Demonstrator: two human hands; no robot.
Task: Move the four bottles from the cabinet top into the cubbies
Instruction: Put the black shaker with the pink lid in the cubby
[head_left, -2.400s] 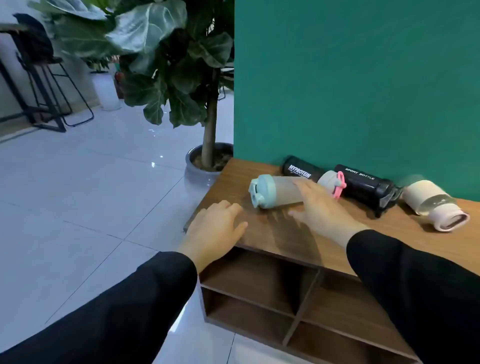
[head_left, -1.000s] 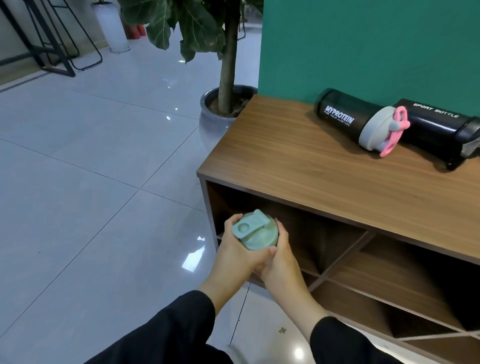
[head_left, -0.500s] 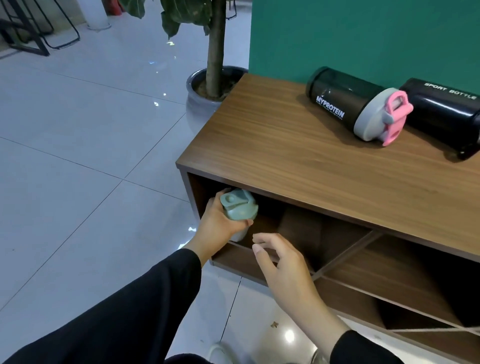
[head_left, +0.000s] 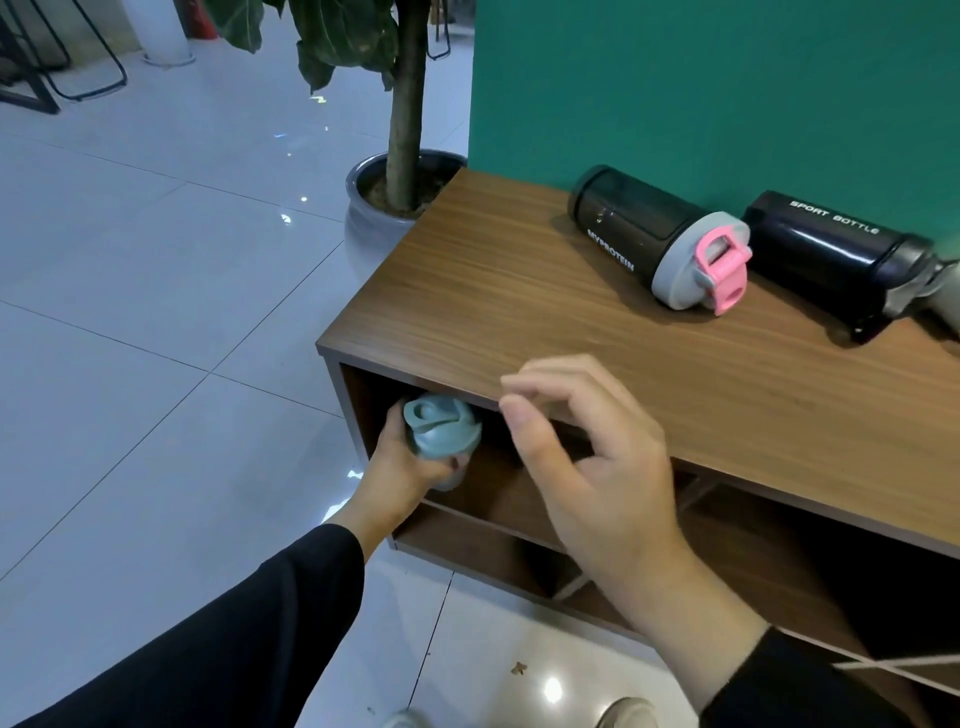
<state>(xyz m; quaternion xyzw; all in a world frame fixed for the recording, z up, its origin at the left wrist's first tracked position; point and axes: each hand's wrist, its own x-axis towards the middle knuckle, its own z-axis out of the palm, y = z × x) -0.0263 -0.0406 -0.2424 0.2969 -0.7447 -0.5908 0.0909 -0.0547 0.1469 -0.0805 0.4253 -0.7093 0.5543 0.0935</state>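
My left hand (head_left: 400, 467) grips the green-lidded bottle (head_left: 441, 428) upright at the mouth of the top left cubby (head_left: 498, 488) of the wooden cabinet (head_left: 571, 332). My right hand (head_left: 592, 467) hovers empty in front of the cabinet's top edge, fingers apart and curled. On the cabinet top lie a dark bottle with a grey lid and pink clasp (head_left: 660, 239) and a black sport bottle (head_left: 831, 254), both on their sides against the green wall. A sliver of a pale bottle (head_left: 948, 296) shows at the right edge.
A potted plant (head_left: 400, 197) stands on the tiled floor just left of the cabinet's far corner. The green wall (head_left: 727, 83) backs the cabinet. More cubbies (head_left: 779, 561) open to the right and below. My shoes (head_left: 623, 714) show at the bottom edge.
My left hand has pushed the green-lidded bottle farther into the top left cubby. My right hand, off the bottle, has risen to the level of the cabinet's top edge.
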